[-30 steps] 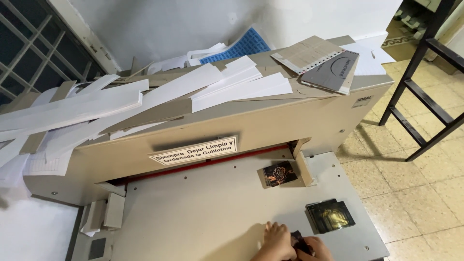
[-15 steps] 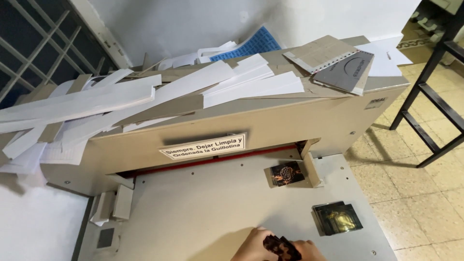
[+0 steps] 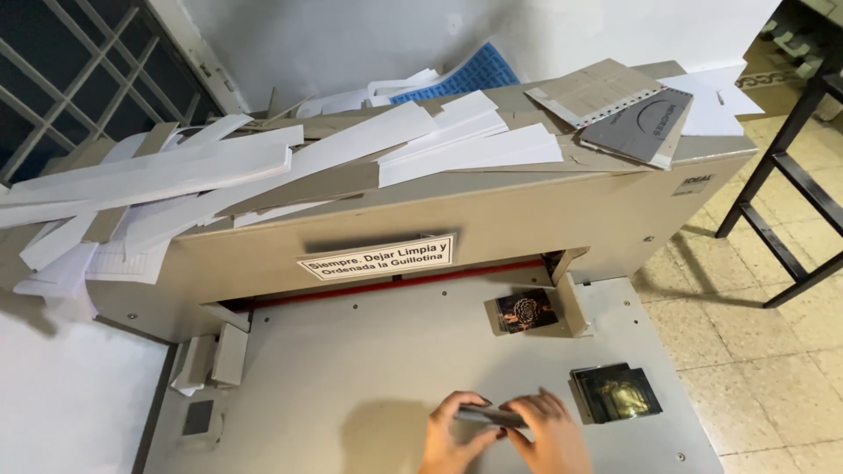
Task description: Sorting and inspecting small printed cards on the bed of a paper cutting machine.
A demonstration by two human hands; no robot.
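Thin dark stack of cards [image 3: 488,414], edge-on and level, above the grey cutter table [image 3: 351,386].

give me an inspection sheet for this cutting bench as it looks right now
surface: grey cutter table, mostly bare
job's things: thin dark stack of cards held between left hand and right hand
other stacks: dark printed stack by the side guide; another dark stack right of the hands
clutter: white paper strips and cardboard piled on the machine top
fingers: both hands pinch the stack's edges
cables: nothing seen
surroundings: tiled floor, black metal frame, barred window
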